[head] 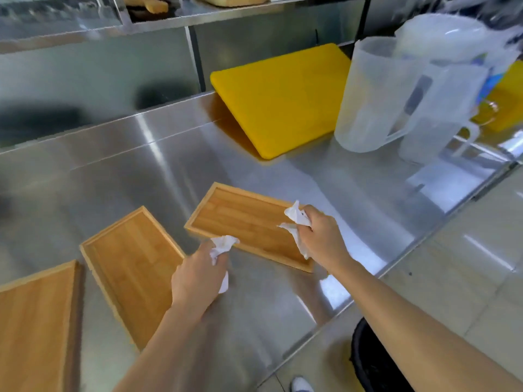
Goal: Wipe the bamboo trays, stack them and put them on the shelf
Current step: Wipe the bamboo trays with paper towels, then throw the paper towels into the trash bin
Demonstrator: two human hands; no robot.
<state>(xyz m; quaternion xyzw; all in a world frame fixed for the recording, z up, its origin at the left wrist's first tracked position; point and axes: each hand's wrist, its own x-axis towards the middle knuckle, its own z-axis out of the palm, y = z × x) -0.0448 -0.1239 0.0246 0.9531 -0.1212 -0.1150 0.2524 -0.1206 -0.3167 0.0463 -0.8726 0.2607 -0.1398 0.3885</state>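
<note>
Trays (249, 224) (133, 267) (36, 321): three, bamboo, shallow-rimmed, on steel counter (113, 171). Both hands (198, 275) (322, 233) clutch white tissue (294, 219).

No legible text, label, brand, number or sign is found on any surface in view. A blue patch behind the clear plastic jugs (376, 97) is too blurred to tell whether it carries print.

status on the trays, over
Left hand and right hand each clutch tissue. Three trays flat on counter, unstacked. Nothing blocking.
</note>
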